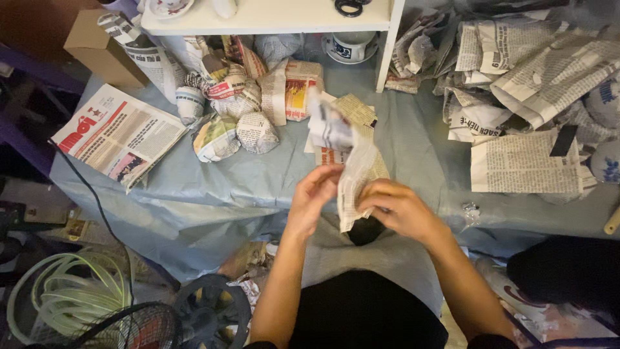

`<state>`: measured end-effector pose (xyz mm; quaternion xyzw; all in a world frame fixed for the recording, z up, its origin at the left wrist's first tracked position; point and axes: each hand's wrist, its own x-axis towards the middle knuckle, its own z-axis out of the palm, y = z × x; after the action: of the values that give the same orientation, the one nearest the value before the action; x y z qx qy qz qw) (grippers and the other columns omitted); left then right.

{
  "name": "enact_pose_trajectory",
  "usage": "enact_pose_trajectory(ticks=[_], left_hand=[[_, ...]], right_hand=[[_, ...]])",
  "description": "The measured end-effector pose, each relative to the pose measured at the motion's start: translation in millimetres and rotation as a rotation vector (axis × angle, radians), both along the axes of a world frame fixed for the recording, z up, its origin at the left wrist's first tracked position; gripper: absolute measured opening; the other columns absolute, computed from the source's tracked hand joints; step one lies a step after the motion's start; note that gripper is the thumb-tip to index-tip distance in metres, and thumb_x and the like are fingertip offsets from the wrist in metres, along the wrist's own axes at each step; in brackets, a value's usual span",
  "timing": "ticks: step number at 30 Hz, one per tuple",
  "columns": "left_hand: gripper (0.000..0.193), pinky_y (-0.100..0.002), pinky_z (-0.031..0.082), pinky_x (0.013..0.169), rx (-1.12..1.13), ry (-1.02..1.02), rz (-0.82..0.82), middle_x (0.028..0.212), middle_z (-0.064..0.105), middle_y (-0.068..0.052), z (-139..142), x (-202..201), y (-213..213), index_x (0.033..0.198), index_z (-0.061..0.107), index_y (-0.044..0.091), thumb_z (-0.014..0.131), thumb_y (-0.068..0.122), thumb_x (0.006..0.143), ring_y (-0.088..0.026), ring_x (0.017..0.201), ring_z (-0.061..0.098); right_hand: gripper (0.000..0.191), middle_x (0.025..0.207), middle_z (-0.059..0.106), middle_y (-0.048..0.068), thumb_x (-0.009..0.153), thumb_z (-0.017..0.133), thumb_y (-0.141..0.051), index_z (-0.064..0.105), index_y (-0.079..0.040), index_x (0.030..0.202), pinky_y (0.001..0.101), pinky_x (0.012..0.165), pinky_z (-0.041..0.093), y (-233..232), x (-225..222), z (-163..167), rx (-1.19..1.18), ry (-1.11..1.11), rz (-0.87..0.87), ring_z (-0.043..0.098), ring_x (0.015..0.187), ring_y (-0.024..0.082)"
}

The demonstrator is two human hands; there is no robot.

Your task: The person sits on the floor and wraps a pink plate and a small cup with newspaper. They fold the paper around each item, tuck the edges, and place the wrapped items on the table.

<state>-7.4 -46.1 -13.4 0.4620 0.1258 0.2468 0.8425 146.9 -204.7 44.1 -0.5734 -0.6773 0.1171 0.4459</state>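
newsprint sheet (354, 174) hangs with its long axis running up and away between both hands over the lap, left hand (314, 194) pinching its left edge, right hand (400, 208) curled gripping the lower right, both about equally near.

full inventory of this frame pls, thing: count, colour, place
newspaper sheet: one, printed off-white, held between both hands
wrapped bundles: several, newsprint, on the sheet under the shelf
flat newspaper: one, red header, left edge of the sheet
loose newspapers: a pile, grey-white, far right
ground sheet: one, pale blue, across the floor
shelf: one, white, top centre
cup on saucer: one, white and blue, under the shelf
cardboard box: one, brown, top left
fan: one, dark, bottom left
hose coil: one, pale green, bottom left
left hand: fingers on the sheet
right hand: gripping the sheet
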Motion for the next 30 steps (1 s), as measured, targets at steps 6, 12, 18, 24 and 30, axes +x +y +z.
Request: enact_pose_trajectory(ticks=[6,12,18,24,30], left_hand=[[0.037,-0.028,0.055,0.091,0.318,0.068,0.156,0.116,0.072,-0.009,-20,-24,-18,0.125,0.066,-0.005,0.08,0.002,0.092,-0.014,0.105,0.067],[0.036,-0.029,0.052,0.088,0.003,0.137,0.345,0.116,0.071,-0.009,-64,-34,-10,0.13,0.065,-0.004,0.069,0.015,0.1,-0.014,0.102,0.063],[0.051,-0.038,0.05,0.102,-0.263,0.124,0.34,0.137,0.062,-0.016,-72,-41,-13,0.143,0.05,-0.002,0.054,0.033,0.106,-0.023,0.121,0.061],[0.062,-0.042,0.039,0.113,-0.308,0.073,0.327,0.154,0.049,-0.012,-52,-40,-19,0.155,0.036,0.003,0.048,0.038,0.105,-0.024,0.138,0.049],[0.06,-0.05,0.045,0.108,-0.311,0.007,0.273,0.151,0.053,-0.016,-48,-46,-23,0.153,0.039,0.002,0.042,0.042,0.108,-0.03,0.135,0.054]], right_hand=[[0.021,0.085,0.059,0.006,0.073,0.078,-0.001,0.071,-0.005,0.093,0.0336,0.071,0.051,4,-8,-16,-0.132,0.079,0.135,0.061,0.08,0.023],[0.02,0.066,0.044,0.0,0.074,0.085,-0.008,0.07,-0.004,0.085,0.0316,0.062,0.041,5,-17,-44,-0.15,0.177,0.122,0.048,0.063,0.015],[0.028,0.063,0.047,0.0,0.075,0.091,-0.012,0.065,-0.002,0.073,0.0307,0.058,0.037,3,-23,-72,-0.083,0.364,0.069,0.044,0.061,0.015],[0.009,0.084,0.067,0.003,0.091,0.075,-0.005,0.072,0.003,0.093,0.0268,0.068,0.048,-2,-21,-68,-0.164,0.423,0.07,0.06,0.076,0.011],[0.011,0.089,0.068,0.006,0.08,0.083,0.001,0.074,0.003,0.085,0.026,0.059,0.043,-7,-18,-78,-0.228,0.641,-0.025,0.058,0.07,0.01]])
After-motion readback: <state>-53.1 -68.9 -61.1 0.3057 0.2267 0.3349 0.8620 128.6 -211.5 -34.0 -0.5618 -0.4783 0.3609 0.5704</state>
